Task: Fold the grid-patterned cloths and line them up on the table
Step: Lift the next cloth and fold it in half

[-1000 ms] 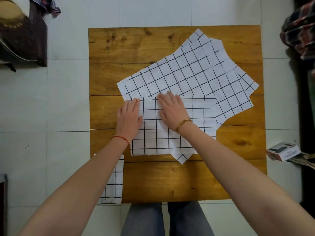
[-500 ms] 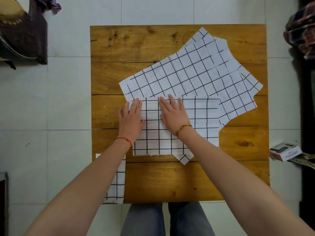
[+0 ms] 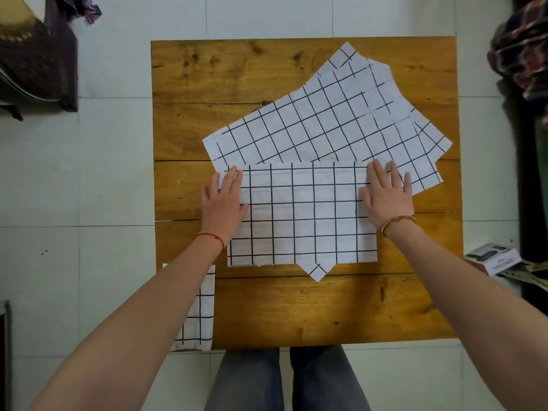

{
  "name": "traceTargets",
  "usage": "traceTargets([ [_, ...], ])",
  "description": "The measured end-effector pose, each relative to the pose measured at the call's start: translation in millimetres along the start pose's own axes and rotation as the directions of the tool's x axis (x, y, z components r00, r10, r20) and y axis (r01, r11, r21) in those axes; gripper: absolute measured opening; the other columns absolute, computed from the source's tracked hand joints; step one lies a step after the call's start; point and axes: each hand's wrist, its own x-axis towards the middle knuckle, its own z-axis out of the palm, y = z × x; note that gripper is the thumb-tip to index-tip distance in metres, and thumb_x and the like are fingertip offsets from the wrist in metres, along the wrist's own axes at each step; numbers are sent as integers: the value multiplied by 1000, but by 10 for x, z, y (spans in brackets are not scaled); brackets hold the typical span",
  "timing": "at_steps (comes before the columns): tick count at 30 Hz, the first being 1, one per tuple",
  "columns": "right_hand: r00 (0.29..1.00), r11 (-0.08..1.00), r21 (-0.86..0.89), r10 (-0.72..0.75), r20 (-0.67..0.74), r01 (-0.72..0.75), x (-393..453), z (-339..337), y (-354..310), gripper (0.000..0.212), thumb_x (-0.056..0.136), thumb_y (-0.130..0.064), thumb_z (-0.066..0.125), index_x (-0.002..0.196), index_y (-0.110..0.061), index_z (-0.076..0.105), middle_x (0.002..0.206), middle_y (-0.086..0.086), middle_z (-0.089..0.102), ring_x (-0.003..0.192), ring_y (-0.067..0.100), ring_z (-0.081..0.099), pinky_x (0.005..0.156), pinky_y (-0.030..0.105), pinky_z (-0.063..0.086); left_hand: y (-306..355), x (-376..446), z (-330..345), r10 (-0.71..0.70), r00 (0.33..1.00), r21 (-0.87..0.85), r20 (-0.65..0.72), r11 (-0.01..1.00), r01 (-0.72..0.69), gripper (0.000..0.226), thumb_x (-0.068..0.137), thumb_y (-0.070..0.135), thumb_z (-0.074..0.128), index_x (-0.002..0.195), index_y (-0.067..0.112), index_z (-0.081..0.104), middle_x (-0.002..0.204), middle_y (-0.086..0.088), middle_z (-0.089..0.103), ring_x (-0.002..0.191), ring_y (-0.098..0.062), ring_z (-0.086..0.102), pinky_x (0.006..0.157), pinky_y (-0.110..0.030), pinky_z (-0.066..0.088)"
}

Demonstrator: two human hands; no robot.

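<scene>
From the head camera, looking straight down, there is a wooden table [image 3: 267, 310] on a pale tiled floor [image 3: 112, 179]. No bowl, box or basket on the table holds anything; the cloths lie right on the wood.

In the middle lies a folded cloth [image 3: 302, 218], white with black grid lines. It is a wide rectangle. Its long side runs from left to right, and its edges line up with the table planks. A small pointed corner [image 3: 318, 269] of cloth sticks out below its near edge, pointing toward the person.

The left hand [image 3: 224, 203] lies flat on the left end of this cloth, fingers straight and together, pointing away from the person. It is pressing, not grabbing anything. A red string [image 3: 210, 237] goes round its wrist. The right hand [image 3: 387, 195] lies flat on the right end, fingers spread a little, also holding nothing. A gold bangle [image 3: 396, 222] is on that wrist.

Behind the folded cloth is a pile of open cloths [image 3: 326, 120]. They are turned at a slant, with the long side going up toward the far right corner. The folded cloth covers their near edge.

Another folded cloth [image 3: 198, 310] lies at the near left corner, partly under the left arm. Its long side runs toward and away from the person.

A small box [image 3: 493, 258] sits on the floor to the right of the table. The person's legs in grey trousers [image 3: 284, 378] show below the table's near edge.
</scene>
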Motion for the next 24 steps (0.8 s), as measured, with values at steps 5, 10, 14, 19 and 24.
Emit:
traceTargets([
  [5, 997, 992, 119, 38, -70, -29, -1, -21, -163, 58, 100, -39, 22, 152, -14, 9, 160, 2, 7, 147, 26, -3, 118, 48, -2, -3, -30, -5, -4, 1000, -92, -26, 996, 2, 74, 92, 32, 57, 153, 20, 17, 160, 1, 13, 146, -29, 11, 116, -55, 20],
  [10, 978, 966, 233, -65, -197, 112, -106, -79, -545, 55, 99, -30, 34, 149, -10, 21, 156, 8, 22, 146, 29, 11, 119, 47, 10, -9, -235, 2, -162, 959, -317, -231, 945, 84, 49, 91, 23, 59, 137, 17, 44, 136, -4, 47, 126, -24, 41, 103, -41, 42],
  [14, 954, 928, 266, -203, -222, 260, -292, 2, -891, 51, 96, -24, 42, 144, -8, 33, 149, 10, 35, 142, 30, 23, 117, 47, 18, 10, -439, 81, -417, 903, -515, -104, 800, 309, 35, 88, 29, 65, 118, 13, 53, 107, -6, 58, 100, -22, 53, 87, -39, 51],
  [19, 942, 917, 236, -287, -175, 323, -505, 143, -1154, 51, 85, -17, 54, 135, -8, 45, 132, 10, 49, 125, 31, 42, 103, 46, 39, 48, -563, 207, -555, 826, -622, 98, 613, 486, 30, 86, 29, 69, 104, 10, 55, 100, -8, 61, 86, -21, 58, 73, -35, 53],
  [24, 952, 920, 244, -290, -102, 306, -559, 237, -1212, 61, 85, -14, 55, 142, -8, 35, 139, 9, 41, 127, 29, 37, 102, 39, 41, 148, -567, 159, -563, 805, -663, 186, 533, 526, 19, 87, 24, 67, 78, 16, 53, 83, -3, 56, 79, -20, 54, 72, -32, 47],
])
